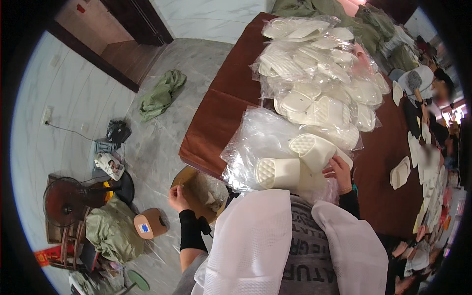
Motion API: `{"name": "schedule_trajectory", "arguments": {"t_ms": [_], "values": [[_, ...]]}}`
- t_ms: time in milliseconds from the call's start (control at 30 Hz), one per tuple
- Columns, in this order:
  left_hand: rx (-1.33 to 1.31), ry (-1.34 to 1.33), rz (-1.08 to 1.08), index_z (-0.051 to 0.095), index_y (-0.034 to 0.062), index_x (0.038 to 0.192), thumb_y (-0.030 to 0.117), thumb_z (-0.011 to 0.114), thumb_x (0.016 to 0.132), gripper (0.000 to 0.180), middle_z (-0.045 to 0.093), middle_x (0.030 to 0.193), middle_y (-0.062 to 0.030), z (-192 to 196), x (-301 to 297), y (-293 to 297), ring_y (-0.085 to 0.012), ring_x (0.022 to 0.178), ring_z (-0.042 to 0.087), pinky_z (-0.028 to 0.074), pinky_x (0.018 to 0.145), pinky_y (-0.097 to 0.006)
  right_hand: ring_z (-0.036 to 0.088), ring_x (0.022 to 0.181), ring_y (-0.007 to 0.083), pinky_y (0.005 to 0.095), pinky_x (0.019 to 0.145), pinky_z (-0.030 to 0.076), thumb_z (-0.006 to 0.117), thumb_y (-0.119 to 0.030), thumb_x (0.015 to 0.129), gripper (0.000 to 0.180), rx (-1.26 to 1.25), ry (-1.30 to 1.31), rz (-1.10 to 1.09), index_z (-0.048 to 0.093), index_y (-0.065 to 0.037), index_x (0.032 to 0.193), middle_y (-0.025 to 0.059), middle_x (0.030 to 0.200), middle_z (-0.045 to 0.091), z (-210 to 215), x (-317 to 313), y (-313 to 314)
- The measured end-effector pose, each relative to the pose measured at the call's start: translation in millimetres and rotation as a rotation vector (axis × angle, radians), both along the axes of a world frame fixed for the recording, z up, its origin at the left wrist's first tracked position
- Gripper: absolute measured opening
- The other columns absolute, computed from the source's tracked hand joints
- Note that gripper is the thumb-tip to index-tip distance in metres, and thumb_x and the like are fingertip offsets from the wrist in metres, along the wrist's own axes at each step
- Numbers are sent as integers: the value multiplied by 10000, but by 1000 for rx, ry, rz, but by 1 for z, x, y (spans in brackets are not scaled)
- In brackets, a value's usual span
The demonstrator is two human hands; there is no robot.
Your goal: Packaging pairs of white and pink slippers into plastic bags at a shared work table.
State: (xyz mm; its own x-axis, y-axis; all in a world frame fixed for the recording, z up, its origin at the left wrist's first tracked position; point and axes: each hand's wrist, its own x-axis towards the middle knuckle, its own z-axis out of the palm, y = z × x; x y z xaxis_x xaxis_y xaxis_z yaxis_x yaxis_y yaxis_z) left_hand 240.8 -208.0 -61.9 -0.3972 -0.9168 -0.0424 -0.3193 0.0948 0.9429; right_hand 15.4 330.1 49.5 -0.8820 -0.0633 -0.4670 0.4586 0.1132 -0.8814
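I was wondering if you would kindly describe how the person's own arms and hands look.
The left hand and right hand are gloveless. A black cuff wraps the left forearm, ending short of a grey sleeve. The right forearm has a black sleeve, with a thin gold-coloured bracelet at the wrist.
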Motion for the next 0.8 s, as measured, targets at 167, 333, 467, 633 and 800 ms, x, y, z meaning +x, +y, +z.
{"name": "schedule_trajectory", "arguments": {"t_ms": [167,333,467,633,800], "values": [[-459,-372,2,673,19,999,121,685,861,172,648,985,-128,-44,14,-2,-217,894,625,485,814,-315,693,738,227,305,607,564,572,-221,934,275,-225,-88,-98,539,-37,1135,89,952,633,7,0,-21],[-384,-105,-191,643,10,1067,79,585,926,168,626,1011,-126,37,-74,45,-239,948,594,471,842,-332,679,808,213,303,679,541,573,-194,943,245,-259,24,-196,527,-47,1134,46,914,612,57,17,-31],[-303,113,-641,643,4,975,10,589,901,92,629,911,-88,116,-139,122,-174,784,577,467,719,-289,592,811,173,313,682,494,680,-203,867,205,399,316,263,595,-66,994,9,929,583,81,24,8],[-362,-28,-1144,642,17,1016,18,624,864,153,629,907,-129,99,-162,169,-253,726,619,496,648,-339,545,961,243,359,735,472,711,-222,724,189,1101,744,996,637,-107,854,41,912,558,114,37,13],[-339,-90,-1203,633,21,1042,35,636,850,193,605,908,-129,79,-165,188,-268,726,618,502,651,-362,536,974,216,329,756,450,599,-156,759,71,1198,865,1274,639,-149,701,33,864,571,73,42,30]]}}
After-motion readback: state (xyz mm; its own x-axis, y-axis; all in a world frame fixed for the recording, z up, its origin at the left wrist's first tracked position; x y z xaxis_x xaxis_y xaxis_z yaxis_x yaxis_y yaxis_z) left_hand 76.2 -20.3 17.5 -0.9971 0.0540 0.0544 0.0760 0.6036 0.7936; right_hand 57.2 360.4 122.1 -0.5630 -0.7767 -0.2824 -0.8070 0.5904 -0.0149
